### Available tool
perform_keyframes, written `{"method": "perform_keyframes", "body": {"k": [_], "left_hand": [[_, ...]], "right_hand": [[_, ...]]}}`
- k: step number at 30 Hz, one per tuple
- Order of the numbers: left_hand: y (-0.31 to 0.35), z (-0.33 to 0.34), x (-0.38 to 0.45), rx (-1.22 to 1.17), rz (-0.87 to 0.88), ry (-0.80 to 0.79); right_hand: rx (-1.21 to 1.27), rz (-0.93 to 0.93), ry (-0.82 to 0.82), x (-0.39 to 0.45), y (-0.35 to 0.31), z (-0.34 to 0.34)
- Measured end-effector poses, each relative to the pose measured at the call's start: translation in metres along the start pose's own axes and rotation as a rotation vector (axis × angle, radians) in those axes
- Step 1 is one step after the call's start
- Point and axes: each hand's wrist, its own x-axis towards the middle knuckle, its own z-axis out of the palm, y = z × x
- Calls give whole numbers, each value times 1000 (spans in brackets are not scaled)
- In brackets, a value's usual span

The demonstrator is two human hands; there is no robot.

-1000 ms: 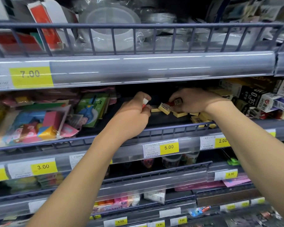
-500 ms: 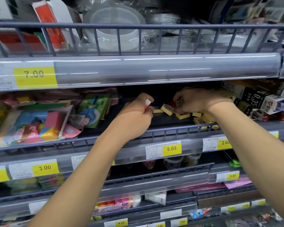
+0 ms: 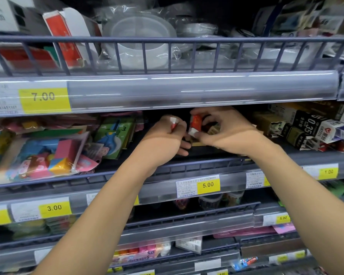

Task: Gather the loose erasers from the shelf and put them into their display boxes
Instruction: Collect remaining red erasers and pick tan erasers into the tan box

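Observation:
Both hands are inside the middle shelf (image 3: 207, 153). My left hand (image 3: 165, 139) grips a small red-and-white eraser (image 3: 173, 122) whose end sticks out above the curled fingers. My right hand (image 3: 224, 130) pinches another red-and-white eraser (image 3: 195, 124) between thumb and fingers, held upright just right of the left hand. A yellowish eraser (image 3: 213, 129) shows behind the right fingers. Other loose erasers on the shelf are hidden by the hands. Display boxes (image 3: 272, 121) of erasers stand to the right on the same shelf.
Colourful packaged toys (image 3: 38, 153) and a green card pack (image 3: 115, 135) fill the shelf's left. Black and white small boxes (image 3: 314, 129) crowd the far right. A wire rail (image 3: 197, 165) runs along the shelf front, price strips below. Clear plastic tubs (image 3: 139, 42) sit on the shelf above.
My right hand has lifted off the shelf's loose erasers, now pinching a red-and-white eraser and bringing it toward my left hand. The left hand keeps its eraser.

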Motion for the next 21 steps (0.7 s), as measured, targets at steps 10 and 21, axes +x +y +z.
{"method": "perform_keyframes", "body": {"k": [10,21], "left_hand": [[-2,-9,0,-64,-9,-43],[-21,-14,9,13,21,57]], "right_hand": [[21,-259,28,-17,-20,19],[-381,55,-159,23,37,-10]]}}
